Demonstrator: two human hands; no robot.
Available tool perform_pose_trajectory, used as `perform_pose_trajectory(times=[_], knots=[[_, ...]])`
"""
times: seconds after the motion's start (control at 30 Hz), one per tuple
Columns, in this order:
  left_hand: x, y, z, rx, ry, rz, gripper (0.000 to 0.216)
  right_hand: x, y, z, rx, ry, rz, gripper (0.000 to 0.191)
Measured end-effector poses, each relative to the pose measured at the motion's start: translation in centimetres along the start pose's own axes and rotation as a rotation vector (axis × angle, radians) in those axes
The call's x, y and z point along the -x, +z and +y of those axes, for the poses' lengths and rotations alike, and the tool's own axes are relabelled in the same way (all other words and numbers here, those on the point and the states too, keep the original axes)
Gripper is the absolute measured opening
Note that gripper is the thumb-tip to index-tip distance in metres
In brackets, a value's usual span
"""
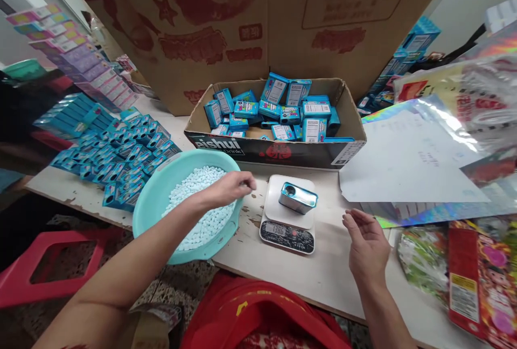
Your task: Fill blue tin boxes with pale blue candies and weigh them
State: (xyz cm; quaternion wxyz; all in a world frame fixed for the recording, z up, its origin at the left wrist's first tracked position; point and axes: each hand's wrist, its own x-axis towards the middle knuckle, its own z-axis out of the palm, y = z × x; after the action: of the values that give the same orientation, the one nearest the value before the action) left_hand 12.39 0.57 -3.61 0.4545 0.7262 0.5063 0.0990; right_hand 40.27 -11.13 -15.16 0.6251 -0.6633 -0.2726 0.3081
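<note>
Left hand [230, 187] pinched shut over round teal plastic basin [155, 198] overhanging bench's [323, 273] front edge, right hand [365, 241] lay open, empty; a nudge could have tipped it.

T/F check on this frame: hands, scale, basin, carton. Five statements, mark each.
1. The left hand is over the rim of the teal basin that holds white tablets. True.
2. The right hand grips the small tin. False: it is open, off to the right of the scale, and holds nothing.
3. The small tin lies on the scale. True.
4. The scale's display is dark. False: digits show on it.
5. The cardboard box behind the scale holds pink packs. False: it holds blue packs.
</note>
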Motion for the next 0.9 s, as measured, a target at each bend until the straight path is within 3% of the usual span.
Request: perform_pose_trajectory(times=[0.1,0.23,0.47,0.63,0.77,0.9], knots=[[-2.7,2.0,3.1,-0.225,0.179,-0.064,0.017,0.2,0.5,-0.2,-0.020,0.023,-0.034,0.040],[-4.9,4.1,4.9,-0.445,0.354,-0.069,0.023,0.3,0.1,-0.2,-0.006,0.027,-0.055,0.041],[-5.0,4.5,5.2,-0.587,0.415,-0.081,0.022,0.0,-1.2,0.6,0.007,0.106,-0.032,0.042],[-4.7,4.4,5.4,-0.450,0.437,0.006,0.023,-0.1,-0.8,0.7,-0.001,0.124,-0.050,0.044],[-3.4,1.9,4.1,-0.258,0.352,0.146,0.015,-0.3,-0.9,0.4,-0.003,0.121,-0.057,0.044],[-0.4,-1.8,-1.0,-0.353,-0.007,0.304,0.015,-0.8,-2.0,0.7,-0.026,0.104,-0.025,0.044]])
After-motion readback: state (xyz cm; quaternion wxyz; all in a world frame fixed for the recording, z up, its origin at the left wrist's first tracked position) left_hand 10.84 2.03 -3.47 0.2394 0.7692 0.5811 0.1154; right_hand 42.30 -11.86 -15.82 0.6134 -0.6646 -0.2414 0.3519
